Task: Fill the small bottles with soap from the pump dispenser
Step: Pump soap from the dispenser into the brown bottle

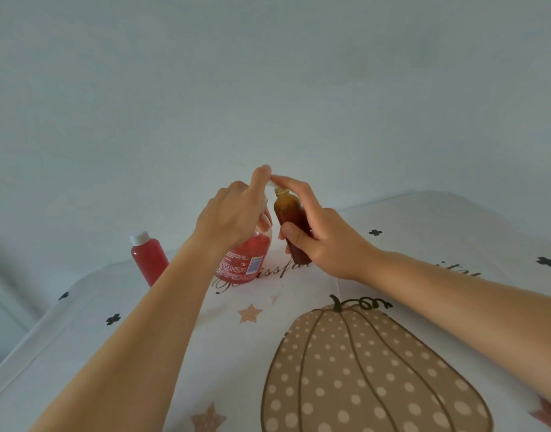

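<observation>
Left hand [233, 213] curls over the pump of the clear red-filled soap dispenser [247, 260]. Right hand [324, 241] grips a small open brown bottle [291, 216] at its three o'clock, mouth under the spout. Capped small red bottle [149, 257] stands at nine o'clock.

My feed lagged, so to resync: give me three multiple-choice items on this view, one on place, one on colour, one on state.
1. Where does the capped bottle stand? A left of the pump dispenser; B on a shelf; C in a box.
2. Its cap's colour? A white; B black; C green.
3. The amber bottle in the right hand is: A capped; B uncapped; C lying flat.
Answers: 1 A, it stands apart, dispenser to its right. 2 A, white cap over red contents. 3 B, its neck is bare.
</observation>
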